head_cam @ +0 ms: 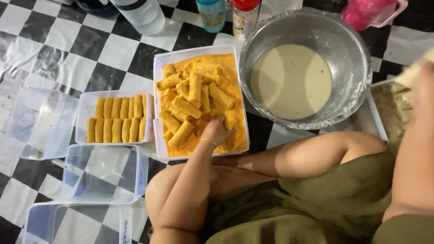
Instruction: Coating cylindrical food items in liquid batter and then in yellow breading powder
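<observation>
My left hand reaches into a white tray filled with orange breadcrumbs and several crumb-coated rolls. Its fingers press down into the crumbs next to a coated roll, and the crumbs hide what they grip. My right hand is blurred at the right edge, over a tray of pale stuff. It holds a pale uncoated roll. A metal bowl of creamy batter stands between the two trays.
A smaller white box left of the crumb tray holds two neat rows of coated rolls. Empty clear boxes lie at the left and bottom left. Bottles, jars and a pink cup line the far edge. My folded legs sit below the trays on the checkered mat.
</observation>
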